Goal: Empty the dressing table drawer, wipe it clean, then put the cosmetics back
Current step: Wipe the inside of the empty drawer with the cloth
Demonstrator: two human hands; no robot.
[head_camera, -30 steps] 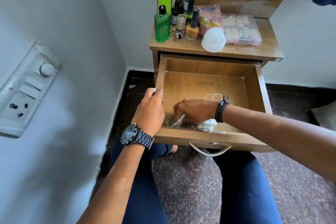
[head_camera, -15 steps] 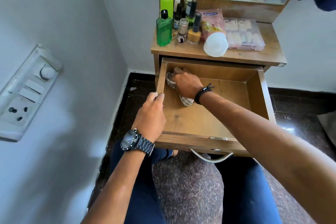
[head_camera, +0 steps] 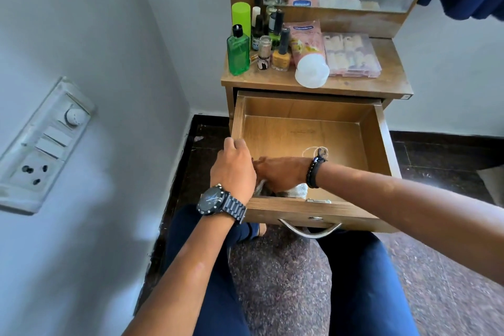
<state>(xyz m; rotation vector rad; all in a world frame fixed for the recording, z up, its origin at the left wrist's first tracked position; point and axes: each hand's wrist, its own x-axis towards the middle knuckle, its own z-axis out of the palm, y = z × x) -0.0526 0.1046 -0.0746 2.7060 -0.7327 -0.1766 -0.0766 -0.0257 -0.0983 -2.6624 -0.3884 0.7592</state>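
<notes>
Wooden dressing table top [head_camera: 381, 82] carries cosmetic bottles [head_camera: 238, 56], tube [head_camera: 309, 48], clear case [head_camera: 351, 54].

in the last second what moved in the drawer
The right hand swept the cloth from the drawer's front to its back left corner, then forward again. The left hand stayed on the left wall; the cosmetics stayed on top.

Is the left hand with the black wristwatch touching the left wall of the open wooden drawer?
Touching. The head view shows the left hand resting on the top edge of the wooden drawer's left wall, its fingers curled over the rim with no gap visible.
</notes>
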